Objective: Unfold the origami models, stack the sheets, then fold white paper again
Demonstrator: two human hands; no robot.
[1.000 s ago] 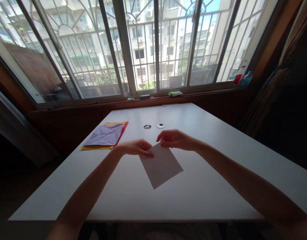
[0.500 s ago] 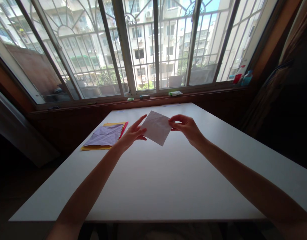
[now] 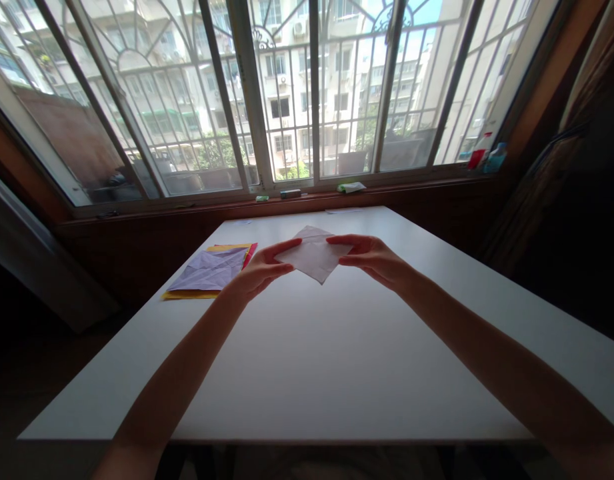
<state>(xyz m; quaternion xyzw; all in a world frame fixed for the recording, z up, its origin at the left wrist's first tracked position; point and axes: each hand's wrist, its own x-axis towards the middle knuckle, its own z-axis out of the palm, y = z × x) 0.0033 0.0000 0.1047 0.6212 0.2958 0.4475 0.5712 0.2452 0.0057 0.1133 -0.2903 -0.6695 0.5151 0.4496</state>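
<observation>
While my left hand [image 3: 259, 272] and right hand [image 3: 374, 259] pinch opposite corners of a white paper sheet [image 3: 314, 257] above the white table [image 3: 337, 360]; coloured papers [image 3: 209, 273] lie left

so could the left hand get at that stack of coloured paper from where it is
Probably yes. The left hand pinches the white sheet, with the coloured paper stack close on its left and only bare table between; it would have to let go first.
</observation>
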